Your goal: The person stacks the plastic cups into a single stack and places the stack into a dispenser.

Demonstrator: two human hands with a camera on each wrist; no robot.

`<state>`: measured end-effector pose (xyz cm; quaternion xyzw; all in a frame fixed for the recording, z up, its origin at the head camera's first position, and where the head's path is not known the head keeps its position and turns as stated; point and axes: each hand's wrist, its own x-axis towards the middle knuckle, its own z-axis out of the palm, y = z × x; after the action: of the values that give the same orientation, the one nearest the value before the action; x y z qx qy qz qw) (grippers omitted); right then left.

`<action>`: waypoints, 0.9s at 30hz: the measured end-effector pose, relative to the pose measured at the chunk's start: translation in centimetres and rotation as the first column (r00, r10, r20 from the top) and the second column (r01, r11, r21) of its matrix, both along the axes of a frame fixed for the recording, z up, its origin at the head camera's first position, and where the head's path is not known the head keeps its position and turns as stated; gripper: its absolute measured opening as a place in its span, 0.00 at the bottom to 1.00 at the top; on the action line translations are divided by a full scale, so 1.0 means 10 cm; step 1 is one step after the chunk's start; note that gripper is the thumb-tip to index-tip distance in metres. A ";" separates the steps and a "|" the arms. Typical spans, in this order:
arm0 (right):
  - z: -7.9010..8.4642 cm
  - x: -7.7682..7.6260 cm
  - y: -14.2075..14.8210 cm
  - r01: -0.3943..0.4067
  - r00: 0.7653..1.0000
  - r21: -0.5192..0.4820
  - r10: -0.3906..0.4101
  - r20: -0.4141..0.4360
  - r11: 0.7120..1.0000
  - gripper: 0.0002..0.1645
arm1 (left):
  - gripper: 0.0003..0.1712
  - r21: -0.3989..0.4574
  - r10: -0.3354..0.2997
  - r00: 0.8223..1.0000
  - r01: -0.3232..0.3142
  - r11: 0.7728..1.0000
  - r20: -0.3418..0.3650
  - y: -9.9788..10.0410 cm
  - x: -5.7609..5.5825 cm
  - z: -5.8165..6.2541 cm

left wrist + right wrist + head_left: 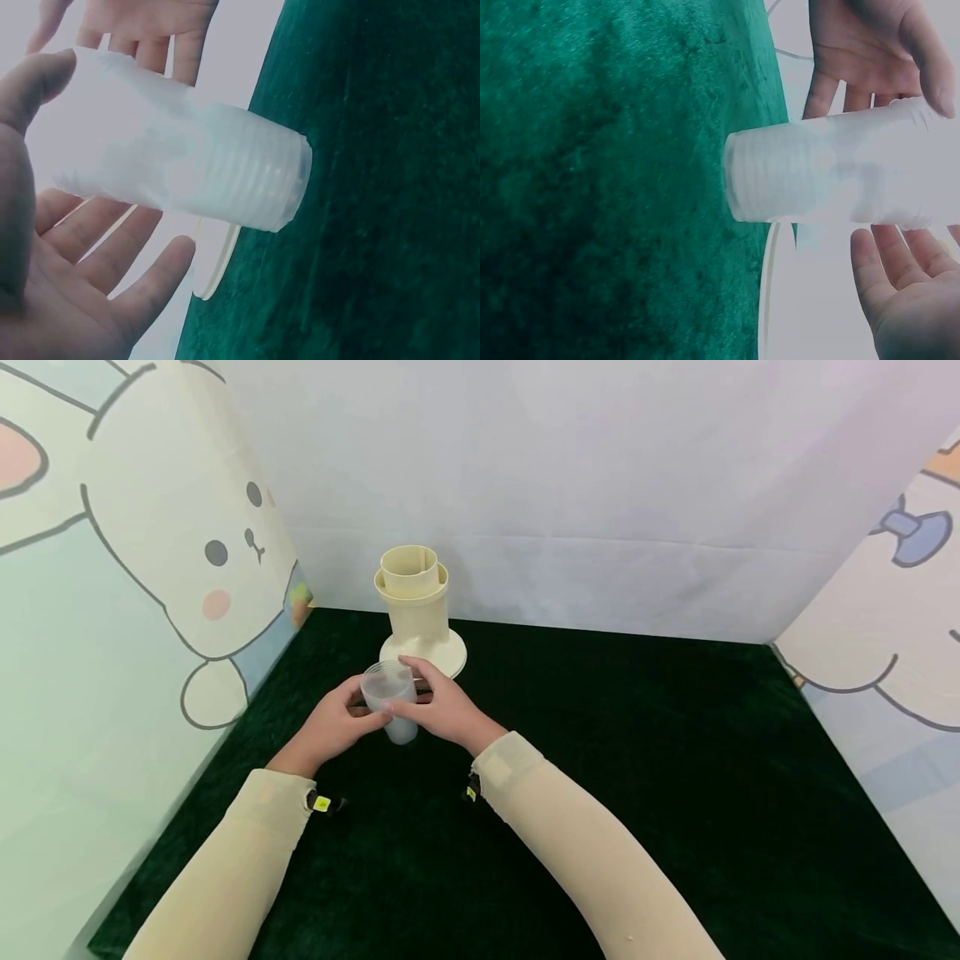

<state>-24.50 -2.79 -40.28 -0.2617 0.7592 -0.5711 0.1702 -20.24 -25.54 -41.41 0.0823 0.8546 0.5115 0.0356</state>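
A stack of nested translucent plastic cups [402,730] is upright between both hands, in front of a cream-coloured stand. My left hand [335,720] holds the stack from the left, with its thumb near the upper part and fingers along the far side. From the right, my right hand [444,703] grips near the rim, thumb in front and fingers behind. In the left wrist view the ribbed lower end of the cups [247,169] extends past the fingers. The right wrist view shows the cups [787,172] too; its bright upper end is washed out.
The cream stand [417,620] has a round base and a double-walled tubular top, and is on the dark green cloth [637,777] near the back wall. White fabric [562,468] hangs behind, with cartoon-printed panels [150,568] at either side.
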 end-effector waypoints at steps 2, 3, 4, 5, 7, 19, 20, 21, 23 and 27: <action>-0.02 0.00 0.00 0.001 1.000 0.004 -0.001 -0.002 1.000 0.49 | 0.44 -0.007 -0.005 1.000 0.005 1.000 0.002 -0.03 0.01 0.01; -0.03 -0.01 0.00 0.001 1.000 0.006 -0.001 -0.004 1.000 0.49 | 0.44 -0.010 -0.003 1.000 0.003 1.000 0.005 -0.05 0.01 0.02; -0.04 -0.01 0.01 0.001 1.000 0.008 -0.001 -0.004 1.000 0.49 | 0.44 -0.009 0.001 1.000 -0.001 1.000 0.008 -0.06 0.02 0.03; -0.04 -0.01 0.01 0.002 1.000 0.007 -0.002 -0.002 1.000 0.49 | 0.44 -0.009 0.002 1.000 -0.002 1.000 0.011 -0.07 0.02 0.04; -0.05 -0.01 0.01 0.004 1.000 0.004 -0.004 -0.001 1.000 0.49 | 0.43 -0.003 0.003 1.000 -0.003 1.000 0.014 -0.09 0.03 0.06; -0.07 -0.01 0.01 0.045 0.999 -0.030 -0.044 0.005 0.999 0.43 | 0.36 0.130 -0.003 1.000 0.000 0.991 0.023 -0.05 0.01 0.06; -0.06 -0.02 0.01 0.047 0.999 -0.030 -0.047 0.003 0.998 0.43 | 0.37 0.130 -0.005 1.000 0.002 0.991 0.022 -0.05 0.00 0.06; -0.06 -0.02 0.01 0.050 0.999 -0.028 -0.050 0.000 0.998 0.43 | 0.37 0.133 -0.004 1.000 0.000 0.991 0.024 -0.05 0.00 0.07; -0.05 -0.02 0.00 0.054 0.999 -0.026 -0.054 -0.001 0.998 0.44 | 0.38 0.135 -0.004 0.999 -0.001 0.991 0.033 -0.05 0.00 0.09; -0.03 -0.02 0.00 0.058 0.998 -0.019 -0.058 0.002 0.998 0.44 | 0.38 0.140 0.002 0.999 -0.009 0.990 0.052 -0.04 0.00 0.12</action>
<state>-24.74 -2.79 -40.58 -0.2408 0.7608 -0.5832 0.1518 -20.29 -25.97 -40.23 0.0691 0.8155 0.5724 0.0503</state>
